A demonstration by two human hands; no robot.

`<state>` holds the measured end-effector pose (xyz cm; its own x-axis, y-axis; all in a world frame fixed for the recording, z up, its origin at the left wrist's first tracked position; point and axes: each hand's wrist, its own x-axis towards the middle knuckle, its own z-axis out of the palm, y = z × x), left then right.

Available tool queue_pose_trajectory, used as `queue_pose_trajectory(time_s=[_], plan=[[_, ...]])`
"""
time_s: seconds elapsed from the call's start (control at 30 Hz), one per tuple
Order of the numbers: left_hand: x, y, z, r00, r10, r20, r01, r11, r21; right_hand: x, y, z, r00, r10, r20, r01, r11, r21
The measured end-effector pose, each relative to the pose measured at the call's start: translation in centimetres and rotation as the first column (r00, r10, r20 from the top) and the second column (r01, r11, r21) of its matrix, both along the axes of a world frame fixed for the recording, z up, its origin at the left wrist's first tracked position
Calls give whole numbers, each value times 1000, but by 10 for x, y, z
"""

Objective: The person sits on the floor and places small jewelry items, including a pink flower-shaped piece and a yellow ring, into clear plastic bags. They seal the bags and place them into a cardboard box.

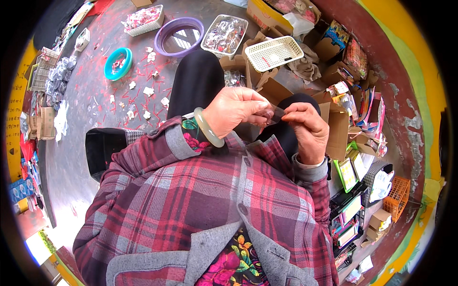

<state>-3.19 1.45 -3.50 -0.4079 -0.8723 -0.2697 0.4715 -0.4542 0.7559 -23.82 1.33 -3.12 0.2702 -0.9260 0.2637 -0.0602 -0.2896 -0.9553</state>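
Note:
Above my lap, my left hand [236, 112] and my right hand [307, 131] are close together. Between their fingertips stretches a small clear plastic bag [276, 113], pinched by each hand from its own side. Something reddish shows near the left fingertips, too small to make out. A pale bangle [208, 127] circles my left wrist. Just beyond the hands, an open cardboard box [273, 90] stands by my knees, and a box of clear packets [234, 78] sits beside it.
Ahead stand a white basket of clear packets [224, 35], a cream basket [272, 53], a purple basin [179, 38] and a turquoise bowl [118, 64]. Red strips and white scraps [148, 91] litter the floor. Cartons and an orange crate [397, 194] line the right wall.

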Motion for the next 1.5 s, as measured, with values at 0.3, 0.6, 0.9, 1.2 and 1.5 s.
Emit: queue_pose_trajectory(time_s=[0.3, 0.6, 0.9, 1.2, 1.5], plan=[[-7, 5, 2, 986, 28, 165, 20, 960, -280, 8, -8, 8, 999, 42, -32, -35, 982, 185], [-6, 7, 1, 957, 29, 288, 74, 937, -341, 14, -10, 4, 987, 69, -144, -63, 997, 50], [-5, 5, 3, 990, -26, 137, 62, 964, -260, 5, -9, 14, 979, 68, -194, -62, 998, 33], [-4, 6, 3, 990, -41, 133, 74, 965, -252, -3, -7, 15, 969, 60, -240, -63, 998, -6], [-2, 3, 5, 997, 16, 80, -7, 992, -123, -8, -8, 5, 996, -54, 78, 37, 979, 203]])
